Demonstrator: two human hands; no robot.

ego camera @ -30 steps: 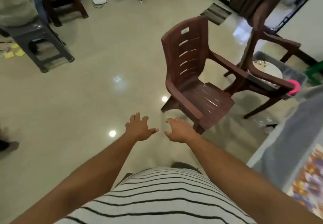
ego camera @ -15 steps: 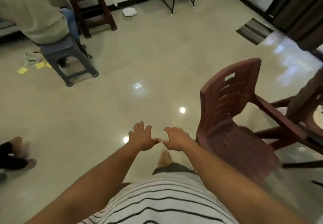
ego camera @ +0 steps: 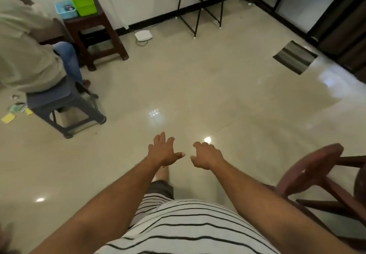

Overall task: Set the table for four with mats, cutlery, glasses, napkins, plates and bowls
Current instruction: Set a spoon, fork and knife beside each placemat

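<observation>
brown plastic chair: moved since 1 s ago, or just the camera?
Cannot tell. The chair slid right in frame, but so did the doormat; likely the camera turned.

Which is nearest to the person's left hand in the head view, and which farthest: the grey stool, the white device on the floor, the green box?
From the left hand:
1. Grey stool, on the left, with a person seated on it.
2. White device, on the floor by the far wall.
3. Green box, on the brown stool at the far left.
</observation>
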